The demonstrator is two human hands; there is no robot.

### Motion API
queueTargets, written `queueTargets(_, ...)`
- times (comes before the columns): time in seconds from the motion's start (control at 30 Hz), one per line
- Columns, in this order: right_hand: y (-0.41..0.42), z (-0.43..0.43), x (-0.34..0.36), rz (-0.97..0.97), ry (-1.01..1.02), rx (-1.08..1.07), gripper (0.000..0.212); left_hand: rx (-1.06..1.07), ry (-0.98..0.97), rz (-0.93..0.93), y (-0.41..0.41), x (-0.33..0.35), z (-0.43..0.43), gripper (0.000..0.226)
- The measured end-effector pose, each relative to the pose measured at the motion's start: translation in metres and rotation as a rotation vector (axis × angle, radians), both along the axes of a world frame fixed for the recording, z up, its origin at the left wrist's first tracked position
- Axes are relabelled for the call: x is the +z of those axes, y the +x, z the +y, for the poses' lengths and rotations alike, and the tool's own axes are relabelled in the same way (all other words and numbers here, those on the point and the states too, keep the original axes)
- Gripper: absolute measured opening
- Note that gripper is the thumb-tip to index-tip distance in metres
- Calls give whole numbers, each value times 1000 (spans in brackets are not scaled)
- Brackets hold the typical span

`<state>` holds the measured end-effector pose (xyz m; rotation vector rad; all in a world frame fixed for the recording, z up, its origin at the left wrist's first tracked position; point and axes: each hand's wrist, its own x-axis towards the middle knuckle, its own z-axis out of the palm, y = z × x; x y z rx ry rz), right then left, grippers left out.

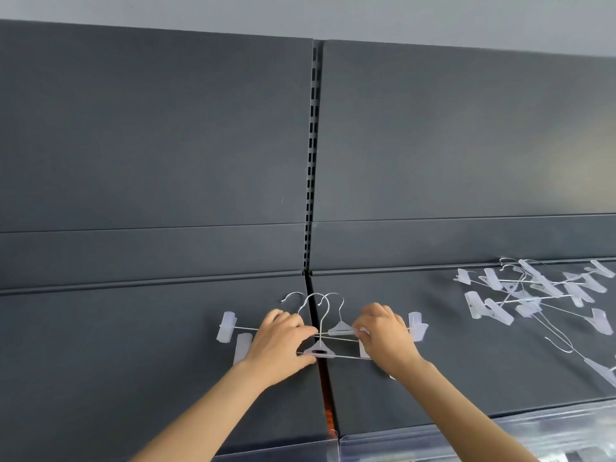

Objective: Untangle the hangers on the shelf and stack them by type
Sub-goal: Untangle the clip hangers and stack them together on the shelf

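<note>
L hand (280,341) & R hand (383,338) hold clip hangers (319,349) on shelf (133,355); tangled pile (496,311) right.

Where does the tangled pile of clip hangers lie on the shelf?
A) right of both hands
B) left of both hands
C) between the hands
A: the tangled pile lies on the shelf to the right of the right hand; the left hand is farther left.

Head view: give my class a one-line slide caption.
Left hand and right hand hold clip hangers on the shelf; a tangled pile lies at right.
</note>
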<state>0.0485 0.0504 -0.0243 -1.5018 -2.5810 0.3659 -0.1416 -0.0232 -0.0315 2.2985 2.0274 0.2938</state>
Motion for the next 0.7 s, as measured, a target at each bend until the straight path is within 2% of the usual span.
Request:
queueTargets(0.17, -6, -10, 7, 72, 64, 62, 26, -5, 22, -29, -6, 5, -6, 23)
queueTargets(0.4, -23, -30, -3, 8, 1, 90, 25, 45, -130, -81, -26, 0, -22, 29)
queueTargets(0.6, -35, -32, -4, 2, -70, 89, 22, 162, -139, -323, -29, -7, -31, 28)
queueTargets(0.7, -36, -25, -5, 47, -156, 74, 18, 180, -141, -386, -29, -8, -31, 24)
